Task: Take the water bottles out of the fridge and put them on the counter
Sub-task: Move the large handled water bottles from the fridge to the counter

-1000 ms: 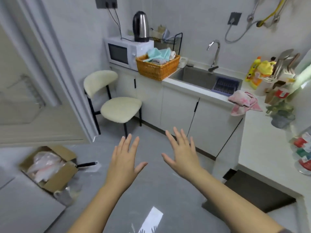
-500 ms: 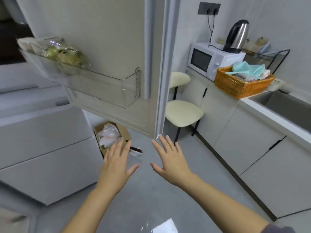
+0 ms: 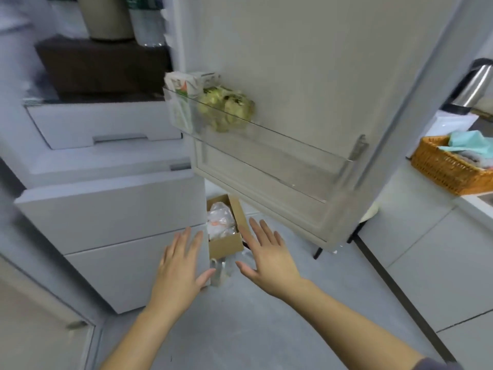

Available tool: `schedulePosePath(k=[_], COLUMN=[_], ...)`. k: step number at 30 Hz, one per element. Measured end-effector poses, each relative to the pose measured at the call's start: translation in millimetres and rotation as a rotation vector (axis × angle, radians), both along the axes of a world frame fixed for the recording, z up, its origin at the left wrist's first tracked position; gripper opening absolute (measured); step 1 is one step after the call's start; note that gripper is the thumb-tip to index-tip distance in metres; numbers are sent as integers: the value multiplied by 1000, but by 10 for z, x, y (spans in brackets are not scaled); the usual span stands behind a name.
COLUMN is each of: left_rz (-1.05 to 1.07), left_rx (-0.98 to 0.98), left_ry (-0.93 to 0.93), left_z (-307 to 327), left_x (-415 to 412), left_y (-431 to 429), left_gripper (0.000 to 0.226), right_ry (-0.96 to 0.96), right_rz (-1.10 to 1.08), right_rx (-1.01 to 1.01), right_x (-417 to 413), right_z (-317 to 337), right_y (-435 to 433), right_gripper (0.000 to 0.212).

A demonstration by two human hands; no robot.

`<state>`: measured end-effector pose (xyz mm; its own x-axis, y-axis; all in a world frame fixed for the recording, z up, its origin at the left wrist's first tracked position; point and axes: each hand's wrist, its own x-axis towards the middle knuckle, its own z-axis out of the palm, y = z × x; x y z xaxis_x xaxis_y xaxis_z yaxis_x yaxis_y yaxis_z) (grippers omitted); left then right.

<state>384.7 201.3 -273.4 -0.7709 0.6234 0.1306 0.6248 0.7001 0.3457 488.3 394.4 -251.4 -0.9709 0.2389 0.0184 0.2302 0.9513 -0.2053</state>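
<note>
The fridge stands open in front of me, its door (image 3: 306, 62) swung out to the right. On an upper shelf at the top left, a clear water bottle (image 3: 148, 25) stands beside a beige pot (image 3: 106, 17); only its lower part shows. My left hand (image 3: 181, 265) and my right hand (image 3: 269, 257) hover low over the floor with fingers spread, holding nothing, well below the shelf. The counter (image 3: 477, 201) shows only at the right edge.
The door's clear bin (image 3: 266, 153) holds a carton and a bag of green produce (image 3: 226, 108). White fridge drawers (image 3: 106, 124) sit below the shelf. A cardboard box with plastic bags (image 3: 224, 231) lies on the floor. At the right stand an orange basket (image 3: 448, 169) and a kettle (image 3: 474, 86).
My view has swung left from the sink and counter to the open fridge's inside. Both hands stay spread and empty in front of me.
</note>
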Motion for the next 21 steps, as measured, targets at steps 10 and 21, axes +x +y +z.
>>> schedulePosePath(k=[10,21], left_rz=[51,165], left_rx=[10,80], left_ry=[100,210], left_z=[414,970], left_x=[-1484,-2851], left_y=[-889,-991], left_gripper=[85,82], right_ry=[53,233], right_rz=[23,122], right_rx=[22,-24], right_x=[-1492,-3218], right_z=[323,795], right_y=[-754,-913], right_gripper=[75,74])
